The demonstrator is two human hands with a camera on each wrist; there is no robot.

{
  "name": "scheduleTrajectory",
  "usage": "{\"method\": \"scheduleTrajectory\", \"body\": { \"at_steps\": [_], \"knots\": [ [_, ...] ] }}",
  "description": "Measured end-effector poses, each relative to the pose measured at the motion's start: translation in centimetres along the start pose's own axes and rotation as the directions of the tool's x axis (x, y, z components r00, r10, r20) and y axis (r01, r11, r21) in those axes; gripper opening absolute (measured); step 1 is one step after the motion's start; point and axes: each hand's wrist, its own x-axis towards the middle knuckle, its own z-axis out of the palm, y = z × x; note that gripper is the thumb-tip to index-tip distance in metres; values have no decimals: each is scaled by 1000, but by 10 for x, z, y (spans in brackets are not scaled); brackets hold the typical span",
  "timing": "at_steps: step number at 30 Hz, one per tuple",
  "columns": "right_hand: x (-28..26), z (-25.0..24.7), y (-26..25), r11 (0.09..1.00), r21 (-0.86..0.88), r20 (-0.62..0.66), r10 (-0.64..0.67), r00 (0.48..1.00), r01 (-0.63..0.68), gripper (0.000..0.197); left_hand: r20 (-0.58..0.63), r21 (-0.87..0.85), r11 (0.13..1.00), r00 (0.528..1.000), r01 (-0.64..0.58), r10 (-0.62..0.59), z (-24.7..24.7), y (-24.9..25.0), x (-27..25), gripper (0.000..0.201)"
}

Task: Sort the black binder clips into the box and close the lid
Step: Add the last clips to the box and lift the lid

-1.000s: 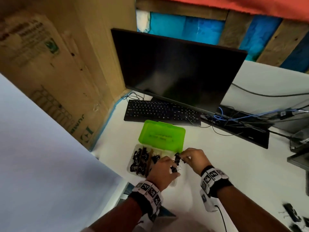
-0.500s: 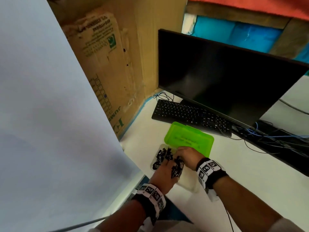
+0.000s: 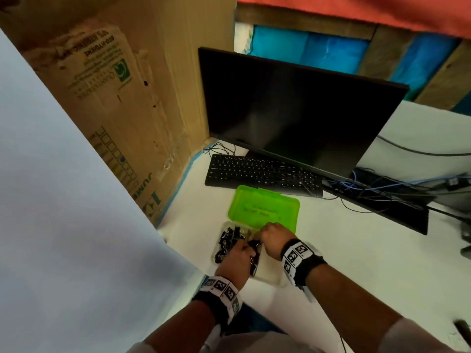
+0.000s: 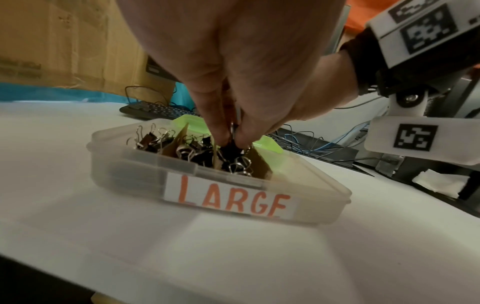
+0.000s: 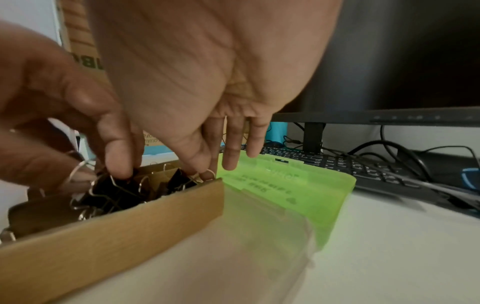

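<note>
A clear plastic box (image 3: 267, 278), labelled LARGE on its front wall (image 4: 124, 170), sits on the white desk. Its green lid (image 3: 265, 210) lies open behind it. Cardboard dividers (image 5: 130, 216) split it into compartments, and black binder clips (image 3: 225, 242) fill the left ones. My left hand (image 3: 239, 256) reaches down into a middle compartment and pinches a black clip (image 4: 231, 150) by its wire handle. Right beside it, my right hand (image 3: 274, 239) pinches another black clip (image 5: 182, 181) between thumb and forefinger, with the other fingers straight over the lid (image 5: 285, 185).
A black keyboard (image 3: 262, 174) and a dark monitor (image 3: 293, 110) stand just behind the lid. Cables (image 3: 382, 189) run along the right. A tall cardboard carton (image 3: 127, 98) and a pale panel (image 3: 63, 225) wall off the left side.
Both hands have shifted from the box's right end to its middle and dropped lower into it, still holding clips. The head view has swung about meanwhile.
</note>
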Motion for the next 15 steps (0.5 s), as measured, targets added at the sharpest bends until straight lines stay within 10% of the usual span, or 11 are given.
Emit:
{"method": "scheduleTrajectory", "body": {
  "at_steps": [6,10,15],
  "knots": [
    [-13,3,8,998,64,-105,17,994,-11,47,-68,64,996,996,-58,63,2,3,12,47],
    [-41,13,25,983,171,-213,108,971,-72,45,-194,110,948,929,-300,316,10,21,25,45],
    [-108,37,72,922,301,-246,321,915,-242,44,-54,22,917,916,-397,398,37,76,37,46]
  ]
}}
